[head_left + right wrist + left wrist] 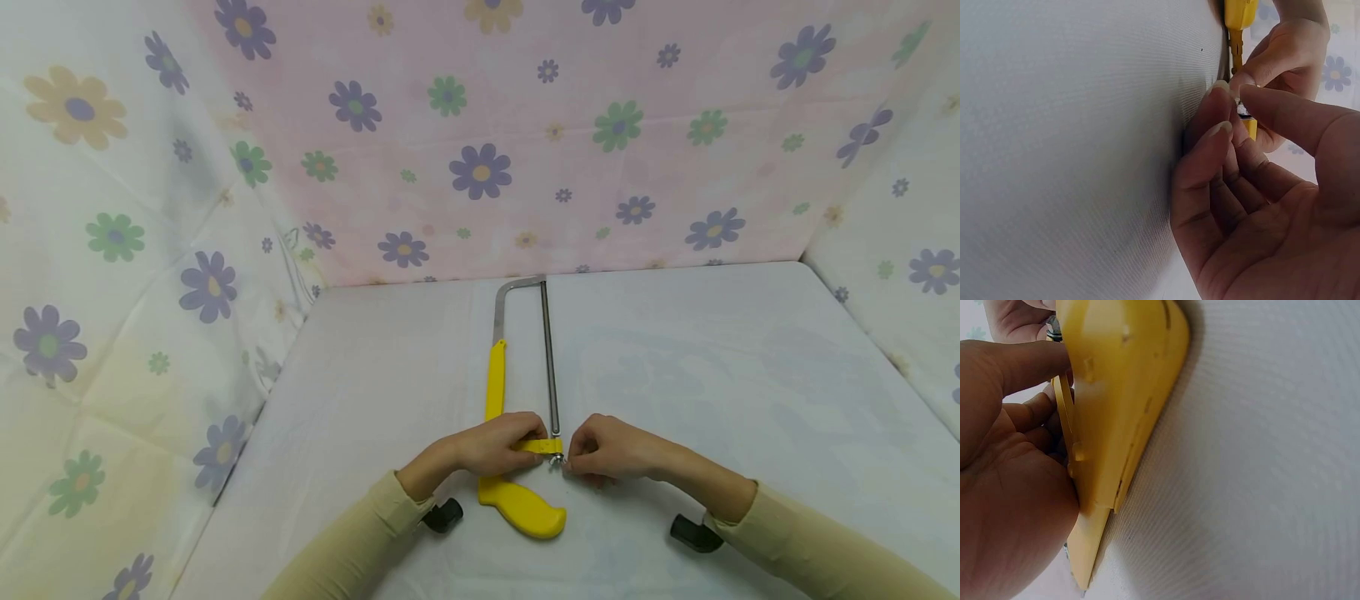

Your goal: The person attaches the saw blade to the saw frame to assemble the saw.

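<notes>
A hacksaw with a yellow frame lies flat, its yellow handle toward me and its metal bow at the far end. Along its right side runs the dark blade. My left hand grips the short yellow crosspiece at the blade's near end, thumb along it. At the end of that crosspiece is a small silver wing nut. The thumb and fingertips of my right hand pinch the nut from the right; in the right wrist view they partly hide the shiny metal.
White cloth covers the table under the saw. A pink flowered curtain stands behind the far edge, with white flowered cloth on the left and right. Dark wrist mounts sit below both sleeves.
</notes>
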Demonstrator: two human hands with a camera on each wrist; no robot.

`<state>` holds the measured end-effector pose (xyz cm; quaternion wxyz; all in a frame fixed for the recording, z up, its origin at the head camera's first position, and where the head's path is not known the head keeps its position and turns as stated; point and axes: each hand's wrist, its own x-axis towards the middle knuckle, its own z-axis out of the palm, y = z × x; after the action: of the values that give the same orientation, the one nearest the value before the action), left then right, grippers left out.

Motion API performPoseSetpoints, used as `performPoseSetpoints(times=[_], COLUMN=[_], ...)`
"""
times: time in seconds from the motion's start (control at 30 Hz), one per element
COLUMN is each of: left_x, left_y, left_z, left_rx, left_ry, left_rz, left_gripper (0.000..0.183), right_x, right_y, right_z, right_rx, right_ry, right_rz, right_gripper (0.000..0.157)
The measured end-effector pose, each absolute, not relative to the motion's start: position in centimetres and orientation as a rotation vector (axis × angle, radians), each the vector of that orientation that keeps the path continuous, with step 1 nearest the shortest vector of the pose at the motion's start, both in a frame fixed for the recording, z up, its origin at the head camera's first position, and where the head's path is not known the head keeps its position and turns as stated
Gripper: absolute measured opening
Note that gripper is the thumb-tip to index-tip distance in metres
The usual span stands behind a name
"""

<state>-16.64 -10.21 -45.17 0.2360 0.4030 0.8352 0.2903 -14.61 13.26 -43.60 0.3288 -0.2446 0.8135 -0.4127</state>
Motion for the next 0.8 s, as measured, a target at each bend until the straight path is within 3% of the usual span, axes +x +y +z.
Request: performPoseSetpoints(times=[0.47,0.8], left_x=[-16.6,-16.7], left_y=[-10.2,-10.2], left_z=[-45.1,-45.1], left_rx=[1.117,1.092], left_ry=[2.288,2.272], left_rz=[0.793,0.808], left_gripper=[0.014,0.012], right_x=[-14.6,-14.8], right_y=[12.6,12.2], right_z=[-43.8,-44.1], right_rx=[-0.658,-0.639], right_ry=[2.116,2.112], right_rz=[-1.074,-1.071], right_gripper=[0.012,0.038])
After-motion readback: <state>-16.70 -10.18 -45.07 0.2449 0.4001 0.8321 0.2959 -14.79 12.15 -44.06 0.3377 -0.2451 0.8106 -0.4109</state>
